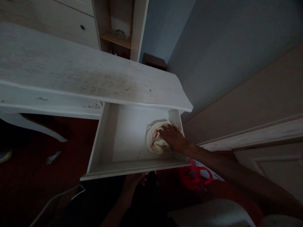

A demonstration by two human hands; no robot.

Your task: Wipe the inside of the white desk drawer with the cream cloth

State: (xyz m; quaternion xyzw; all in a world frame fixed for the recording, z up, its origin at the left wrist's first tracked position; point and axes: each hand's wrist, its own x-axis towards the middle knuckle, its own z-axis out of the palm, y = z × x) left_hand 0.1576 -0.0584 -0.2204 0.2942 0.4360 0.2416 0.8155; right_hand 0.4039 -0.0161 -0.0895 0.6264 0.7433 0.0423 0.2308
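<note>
Cream cloth with orange-red print, crumpled into a loose bundle; lies on the floor of the drawer, at its right side, close to the far right corner. White wooden drawer, shallow, pulled well out, standing open and level, front edge nearest.

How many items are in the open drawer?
1: a cream cloth bundle with orange print, at the right side of the drawer, under the right hand. The drawer's back runs under the desk top, so more may be hidden there.
</note>
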